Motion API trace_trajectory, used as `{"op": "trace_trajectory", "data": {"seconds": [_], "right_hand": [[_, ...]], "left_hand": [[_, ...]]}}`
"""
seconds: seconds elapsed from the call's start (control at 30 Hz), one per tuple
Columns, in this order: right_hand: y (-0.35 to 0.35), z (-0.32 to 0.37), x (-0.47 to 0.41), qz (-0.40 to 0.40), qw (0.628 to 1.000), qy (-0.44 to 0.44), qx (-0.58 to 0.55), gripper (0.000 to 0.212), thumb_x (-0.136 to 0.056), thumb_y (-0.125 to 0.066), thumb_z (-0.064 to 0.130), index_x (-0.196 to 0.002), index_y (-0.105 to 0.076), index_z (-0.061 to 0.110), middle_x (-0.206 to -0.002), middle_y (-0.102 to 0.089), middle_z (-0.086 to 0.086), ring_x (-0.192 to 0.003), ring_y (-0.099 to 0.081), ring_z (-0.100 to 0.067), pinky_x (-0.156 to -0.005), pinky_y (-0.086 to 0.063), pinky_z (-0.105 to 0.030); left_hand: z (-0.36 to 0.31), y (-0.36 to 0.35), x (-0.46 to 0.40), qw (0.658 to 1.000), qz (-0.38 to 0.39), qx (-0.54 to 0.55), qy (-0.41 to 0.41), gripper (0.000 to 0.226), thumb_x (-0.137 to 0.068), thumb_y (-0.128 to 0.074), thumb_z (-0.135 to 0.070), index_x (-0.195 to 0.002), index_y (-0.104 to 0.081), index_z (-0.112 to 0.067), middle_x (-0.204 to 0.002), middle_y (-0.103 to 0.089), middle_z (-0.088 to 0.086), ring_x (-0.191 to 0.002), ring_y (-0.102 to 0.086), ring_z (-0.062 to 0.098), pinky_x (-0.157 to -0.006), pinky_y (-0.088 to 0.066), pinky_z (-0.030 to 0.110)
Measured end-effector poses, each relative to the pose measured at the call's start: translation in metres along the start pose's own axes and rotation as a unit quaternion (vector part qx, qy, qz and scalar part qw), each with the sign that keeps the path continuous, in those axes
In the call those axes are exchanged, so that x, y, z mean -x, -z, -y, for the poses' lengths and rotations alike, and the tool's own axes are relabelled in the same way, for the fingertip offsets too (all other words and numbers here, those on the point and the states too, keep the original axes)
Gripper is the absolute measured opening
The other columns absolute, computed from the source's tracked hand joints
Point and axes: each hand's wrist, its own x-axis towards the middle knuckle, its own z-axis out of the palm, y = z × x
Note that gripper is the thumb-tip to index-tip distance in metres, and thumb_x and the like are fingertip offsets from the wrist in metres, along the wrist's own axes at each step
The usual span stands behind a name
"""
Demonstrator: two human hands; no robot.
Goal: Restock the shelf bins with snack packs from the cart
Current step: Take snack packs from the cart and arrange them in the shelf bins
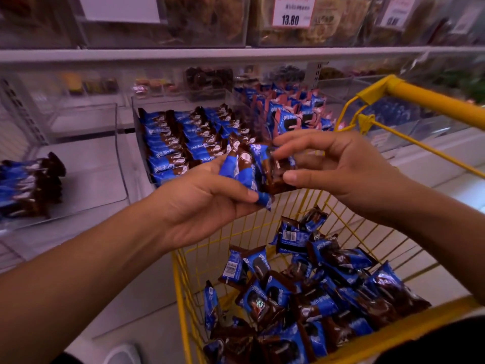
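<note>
the left hand comes in from eight o'clock, palm turned up, its fingers and thumb curled around a small stack of blue-and-brown snack packs held at the centre of the view, just above the near rim of the yellow cart. the right hand reaches in from four o'clock and meets the same stack, its fingertips pinching the top edge of the rightmost pack while the thumb sits against its lower side. at five o'clock the cart basket holds a loose heap of more packs, lying at all angles. at eleven o'clock from the hands, a clear shelf bin is filled with neat rows of the same packs. a second bin at nine o'clock holds a short row along its left side. at one o'clock stand blue-and-pink packs. a price tag reading 13.80 hangs at twelve o'clock.
</note>
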Motion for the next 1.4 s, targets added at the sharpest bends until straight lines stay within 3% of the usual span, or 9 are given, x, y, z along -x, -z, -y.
{"op": "trace_trajectory", "data": {"seconds": [0.13, 0.27, 0.57, 0.67, 0.8, 0.9, 1.03, 1.17, 1.4], "right_hand": [[0.000, -0.001, -0.002, -0.025, 0.998, -0.045, -0.041, 0.072, -0.059, -0.083, 0.001, -0.124, -0.059, 0.020, -0.132, -0.060, -0.005, -0.098, -0.073, -0.031, -0.080, -0.061, -0.045], [0.002, -0.001, -0.002, -0.010, 0.990, -0.072, -0.121, 0.074, -0.066, -0.079, -0.007, -0.129, -0.050, 0.019, -0.121, -0.067, -0.005, -0.102, -0.071, -0.036, -0.070, -0.060, -0.054], [0.031, 0.000, 0.000, 0.129, 0.991, -0.037, 0.009, 0.050, -0.065, -0.083, 0.010, -0.110, -0.075, 0.031, -0.109, -0.076, 0.002, -0.106, -0.070, -0.010, -0.083, -0.054, -0.018], [0.026, 0.000, -0.001, 0.176, 0.981, -0.022, 0.077, 0.047, -0.082, -0.074, 0.013, -0.127, -0.068, 0.025, -0.126, -0.069, 0.003, -0.120, -0.063, -0.017, -0.095, -0.053, -0.027], [0.013, -0.001, -0.002, 0.054, 0.992, -0.007, 0.113, 0.051, -0.072, -0.082, 0.023, -0.121, -0.066, 0.029, -0.102, -0.065, 0.003, -0.085, -0.073, -0.019, -0.076, -0.060, -0.032], [0.006, -0.001, -0.002, -0.011, 0.987, 0.007, 0.158, 0.072, -0.062, -0.085, 0.036, -0.127, -0.056, 0.030, -0.112, -0.057, 0.004, -0.066, -0.068, -0.011, -0.069, -0.061, -0.031], [0.002, -0.004, 0.000, 0.033, 0.986, -0.035, 0.158, 0.098, -0.057, -0.086, 0.043, -0.144, -0.041, 0.036, -0.131, -0.054, 0.015, -0.084, -0.072, -0.017, -0.073, -0.062, -0.039], [-0.004, 0.001, -0.001, 0.059, 0.983, -0.004, 0.174, 0.081, -0.063, -0.087, 0.035, -0.136, -0.052, 0.026, -0.108, -0.070, 0.020, -0.087, -0.069, -0.002, -0.069, -0.054, -0.015], [-0.044, 0.021, -0.013, 0.079, 0.983, 0.024, 0.165, 0.073, -0.060, -0.092, 0.028, -0.124, -0.058, 0.023, -0.109, -0.070, 0.010, -0.099, -0.070, -0.007, -0.084, -0.059, -0.028]], "left_hand": [[0.000, 0.004, 0.000, 0.998, -0.053, -0.032, -0.020, 0.076, -0.069, -0.058, 0.016, -0.140, -0.045, -0.006, -0.127, -0.064, 0.020, -0.114, -0.065, 0.034, -0.085, -0.057, 0.042], [-0.001, 0.008, 0.000, 0.996, -0.085, -0.027, -0.007, 0.092, -0.066, -0.065, 0.013, -0.145, -0.040, -0.027, -0.121, -0.068, 0.017, -0.100, -0.070, 0.036, -0.077, -0.055, 0.054], [0.005, 0.007, -0.003, 0.992, -0.104, -0.070, 0.010, 0.055, -0.073, -0.067, 0.006, -0.124, -0.055, -0.011, -0.105, -0.072, 0.017, -0.083, -0.073, 0.029, -0.068, -0.057, 0.044], [0.009, 0.004, -0.004, 0.991, -0.114, -0.067, 0.000, 0.047, -0.069, -0.069, -0.008, -0.115, -0.059, -0.009, -0.110, -0.072, 0.017, -0.091, -0.073, 0.029, -0.070, -0.059, 0.042], [0.013, -0.001, -0.007, 0.989, -0.138, -0.059, -0.001, 0.040, -0.088, -0.057, -0.013, -0.127, -0.060, -0.006, -0.116, -0.071, 0.014, -0.089, -0.072, 0.022, -0.068, -0.058, 0.034], [0.011, -0.008, -0.004, 0.989, -0.144, -0.037, 0.013, 0.047, -0.094, -0.043, -0.029, -0.133, -0.055, -0.005, -0.124, -0.067, 0.015, -0.100, -0.067, 0.025, -0.077, -0.057, 0.039], [0.011, -0.023, -0.001, 0.986, -0.161, -0.038, -0.012, 0.049, -0.098, -0.040, -0.042, -0.131, -0.057, -0.010, -0.124, -0.067, 0.014, -0.112, -0.066, 0.030, -0.095, -0.053, 0.049], [0.011, -0.029, -0.002, 0.975, -0.211, -0.055, -0.035, 0.054, -0.100, -0.037, -0.048, -0.130, -0.056, -0.008, -0.126, -0.066, 0.017, -0.111, -0.066, 0.033, -0.090, -0.054, 0.046], [0.000, -0.025, 0.021, 0.955, -0.281, -0.063, -0.066, 0.064, -0.097, -0.032, -0.063, -0.149, -0.039, -0.027, -0.146, -0.049, 0.013, -0.124, -0.057, 0.031, -0.105, -0.044, 0.052]]}}
